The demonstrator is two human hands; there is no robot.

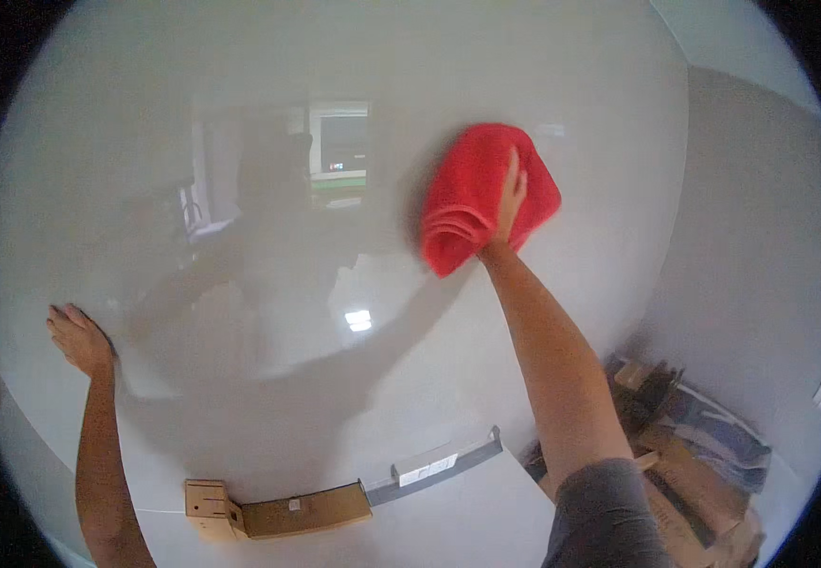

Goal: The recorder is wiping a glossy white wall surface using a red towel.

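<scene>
A folded red cloth (pixel 471 177) lies against a large glossy white panel (pixel 410 64), right of the middle of the view. My right hand (pixel 512 195) presses on the cloth, with the fingers pointing up. At the far left my left hand (pixel 80 341) touches the same surface near its edge and holds nothing. The surface mirrors a window and lights, and my arms cast shadows on it.
Along the bottom stand a wooden box (pixel 206 500), a long brown cardboard box (pixel 304 512) and a white carton (pixel 426 468) bearing writing. Cardboard and plastic-wrapped items (pixel 709 461) are piled at the lower right, beside a grey wall (pixel 744 248).
</scene>
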